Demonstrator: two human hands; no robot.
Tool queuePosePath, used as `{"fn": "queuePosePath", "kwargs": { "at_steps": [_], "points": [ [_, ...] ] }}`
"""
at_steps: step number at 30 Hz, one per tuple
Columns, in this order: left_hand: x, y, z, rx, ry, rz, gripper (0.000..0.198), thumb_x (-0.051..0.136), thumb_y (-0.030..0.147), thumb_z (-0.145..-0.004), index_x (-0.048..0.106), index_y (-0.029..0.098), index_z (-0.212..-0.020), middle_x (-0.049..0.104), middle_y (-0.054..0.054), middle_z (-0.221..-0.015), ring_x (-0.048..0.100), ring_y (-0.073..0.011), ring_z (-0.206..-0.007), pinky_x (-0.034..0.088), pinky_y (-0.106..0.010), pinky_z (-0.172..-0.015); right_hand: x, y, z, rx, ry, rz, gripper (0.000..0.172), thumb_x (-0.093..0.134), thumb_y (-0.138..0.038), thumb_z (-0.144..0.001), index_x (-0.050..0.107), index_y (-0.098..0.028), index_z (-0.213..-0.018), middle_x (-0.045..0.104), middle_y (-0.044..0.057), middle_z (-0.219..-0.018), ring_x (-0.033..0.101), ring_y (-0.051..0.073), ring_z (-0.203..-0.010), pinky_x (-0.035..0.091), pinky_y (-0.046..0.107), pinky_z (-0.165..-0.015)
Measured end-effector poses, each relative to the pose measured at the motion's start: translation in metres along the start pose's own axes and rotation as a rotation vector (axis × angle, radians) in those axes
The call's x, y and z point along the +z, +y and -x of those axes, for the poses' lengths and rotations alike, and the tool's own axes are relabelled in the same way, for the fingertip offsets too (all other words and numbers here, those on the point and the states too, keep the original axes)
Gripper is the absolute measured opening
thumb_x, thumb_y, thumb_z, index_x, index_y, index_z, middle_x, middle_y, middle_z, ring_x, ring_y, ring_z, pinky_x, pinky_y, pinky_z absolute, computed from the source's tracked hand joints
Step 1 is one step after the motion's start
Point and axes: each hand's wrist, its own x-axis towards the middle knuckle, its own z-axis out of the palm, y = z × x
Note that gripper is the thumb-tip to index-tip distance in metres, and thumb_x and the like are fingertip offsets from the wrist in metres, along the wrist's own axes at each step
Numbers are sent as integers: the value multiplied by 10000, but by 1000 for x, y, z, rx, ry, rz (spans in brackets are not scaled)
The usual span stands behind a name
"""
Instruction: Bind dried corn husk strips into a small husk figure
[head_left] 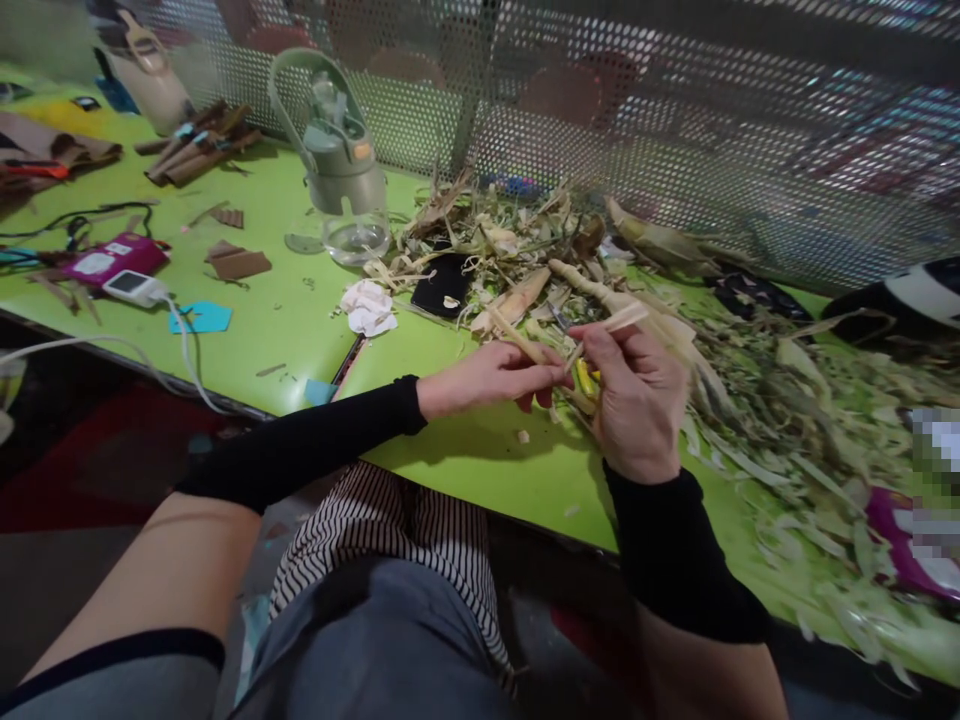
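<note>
My left hand and my right hand meet above the green table. Both are closed on a pale, thin husk-covered stalk held between them. My right fingers also pinch a light strip that sticks up and to the right. A small yellow bit shows between the two hands. Black sleeves cover both forearms.
A heap of dry husks and leaves spreads over the right of the table. A black phone, crumpled white paper, a green-lidded water jug, brown card pieces and a white charger with cable lie leftward. A perforated metal screen stands behind.
</note>
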Motion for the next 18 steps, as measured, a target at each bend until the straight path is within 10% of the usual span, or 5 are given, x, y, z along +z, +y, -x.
{"fn": "queuePosePath", "kwargs": {
  "at_steps": [18],
  "points": [
    [-6, -5, -8, -116, 141, 395, 165, 605, 242, -1029, 672, 105, -1092, 766, -62, -884, 713, -106, -786, 574, -306, -903, -8, -2, -2, 54, -287, 207, 381, 640, -609, -981, 747, -257, -1082, 791, 45, -1037, 690, 198, -824, 563, 367, -767]
  ]
}}
